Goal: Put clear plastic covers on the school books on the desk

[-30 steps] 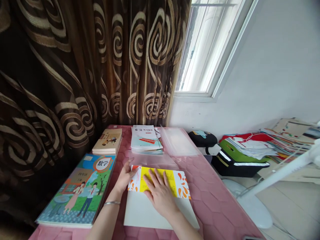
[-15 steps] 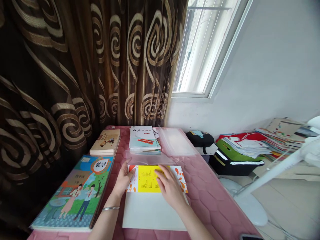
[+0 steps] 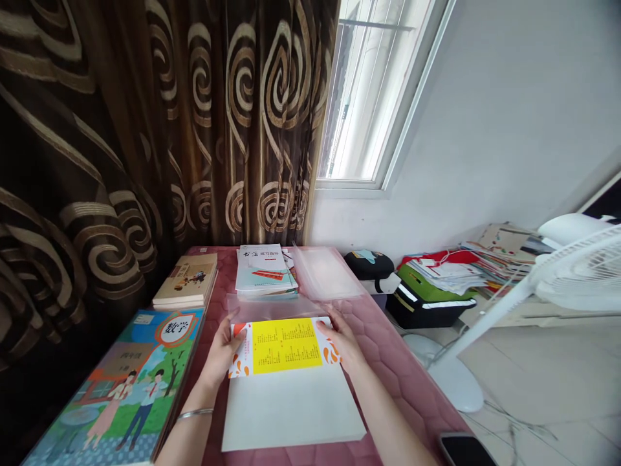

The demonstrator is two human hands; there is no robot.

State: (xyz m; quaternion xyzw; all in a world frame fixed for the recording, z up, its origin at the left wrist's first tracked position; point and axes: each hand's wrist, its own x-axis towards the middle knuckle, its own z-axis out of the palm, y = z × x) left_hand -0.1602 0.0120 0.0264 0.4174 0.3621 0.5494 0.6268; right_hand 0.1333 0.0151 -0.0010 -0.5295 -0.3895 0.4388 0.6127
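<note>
A white book [image 3: 291, 408] lies in front of me, its far part covered by a yellow printed strip [image 3: 286, 345] with orange-patterned ends. My left hand [image 3: 224, 349] pinches the book's far left corner, thumb on top. At the far right corner my right hand [image 3: 342, 335] grips the same edge, thumb on the strip and fingers beyond the edge. A clear plastic sheet [image 3: 279, 307] sticks out past the book's far edge, and both hands reach onto it. How far it runs under the book is hidden.
Left of the book lies a blue-green maths textbook [image 3: 130, 382], with tan books [image 3: 187, 281] behind it. A stack of white-covered booklets [image 3: 264, 268] and clear plastic covers [image 3: 327, 272] sit at the back. A phone [image 3: 466, 450] is near the right edge; a white fan [image 3: 509, 285] stands beyond.
My right hand has moved from the middle of the yellow strip to the far right corner and closed there. The book now sits slightly turned. My left hand keeps its corner.
</note>
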